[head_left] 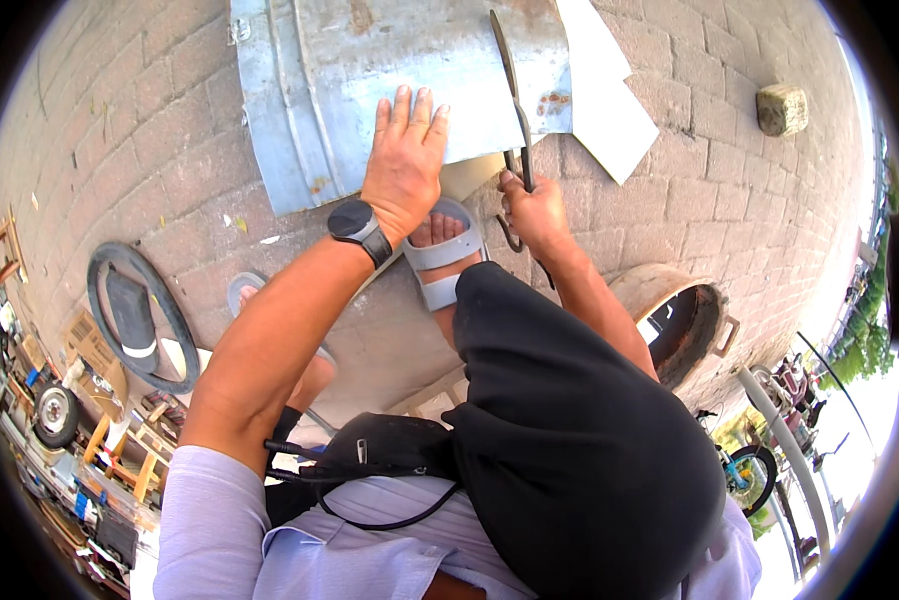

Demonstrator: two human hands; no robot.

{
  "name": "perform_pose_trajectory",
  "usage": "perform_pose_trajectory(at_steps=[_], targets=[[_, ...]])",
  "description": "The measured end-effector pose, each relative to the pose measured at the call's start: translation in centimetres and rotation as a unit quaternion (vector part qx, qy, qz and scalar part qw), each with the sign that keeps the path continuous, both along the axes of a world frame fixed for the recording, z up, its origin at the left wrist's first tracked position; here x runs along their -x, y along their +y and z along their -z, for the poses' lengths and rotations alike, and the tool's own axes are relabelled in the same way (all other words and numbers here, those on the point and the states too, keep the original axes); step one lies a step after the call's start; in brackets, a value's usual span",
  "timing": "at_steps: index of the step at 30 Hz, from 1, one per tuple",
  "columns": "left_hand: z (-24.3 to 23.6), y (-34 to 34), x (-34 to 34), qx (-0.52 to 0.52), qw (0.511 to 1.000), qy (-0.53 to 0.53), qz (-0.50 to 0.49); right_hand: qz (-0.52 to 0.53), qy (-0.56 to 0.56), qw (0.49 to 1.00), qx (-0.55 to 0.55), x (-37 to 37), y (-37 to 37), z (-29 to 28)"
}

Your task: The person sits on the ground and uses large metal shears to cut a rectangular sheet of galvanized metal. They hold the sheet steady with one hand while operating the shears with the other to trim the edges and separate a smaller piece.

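A bluish-grey sheet of metal (pixel 380 60) with raised ridges and rust spots extends before me, its near edge close to my feet. My left hand (pixel 406 165) lies on it near that edge, fingers stretched out and palm down. My right hand (pixel 537 210) is closed round the dark handles of long metal shears (pixel 511 75). One long blade lies over the sheet's right part, pointing away from me. The other blade is out of sight, and a curled handle end hangs below my fist. My sandalled foot (pixel 445 240) is just under the near edge.
White flat pieces (pixel 620 125) stick out to the right on the brick paving (pixel 710 190). A stone block (pixel 782 109) sits at far right. A round metal tub (pixel 660 290) stands beside my right arm. At left lie a black tyre (pixel 98 280), wooden stools and clutter.
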State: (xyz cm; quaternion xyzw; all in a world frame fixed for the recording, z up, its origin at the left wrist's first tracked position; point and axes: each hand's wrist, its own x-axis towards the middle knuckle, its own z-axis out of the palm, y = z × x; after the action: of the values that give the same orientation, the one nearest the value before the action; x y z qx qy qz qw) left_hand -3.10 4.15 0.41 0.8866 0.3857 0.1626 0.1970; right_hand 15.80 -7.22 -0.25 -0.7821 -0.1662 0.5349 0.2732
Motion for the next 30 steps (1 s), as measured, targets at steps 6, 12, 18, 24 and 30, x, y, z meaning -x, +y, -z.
perform_pose_trajectory(at_steps=[6,12,18,24,30], targets=[[0.2,0.4,0.3,-0.003,1.000,-0.001,-0.002,-0.127,-0.195,0.971,-0.058,0.2,-0.7,-0.9],[0.3,0.4,0.4,0.006,1.000,0.005,-0.004,-0.239,-0.342,0.908,-0.048,0.1,-1.4,-1.9],[0.4,0.3,0.3,0.011,1.000,0.001,-0.005,-0.178,-0.256,0.950,-0.006,-0.6,-0.8,-2.3],[0.3,0.4,0.4,0.010,1.000,-0.003,-0.003,-0.206,-0.238,0.949,-0.002,-1.2,0.1,-2.5],[-0.5,0.5,0.3,0.011,1.000,-0.023,0.002,-0.040,0.008,0.999,0.018,-1.2,4.3,-4.6]])
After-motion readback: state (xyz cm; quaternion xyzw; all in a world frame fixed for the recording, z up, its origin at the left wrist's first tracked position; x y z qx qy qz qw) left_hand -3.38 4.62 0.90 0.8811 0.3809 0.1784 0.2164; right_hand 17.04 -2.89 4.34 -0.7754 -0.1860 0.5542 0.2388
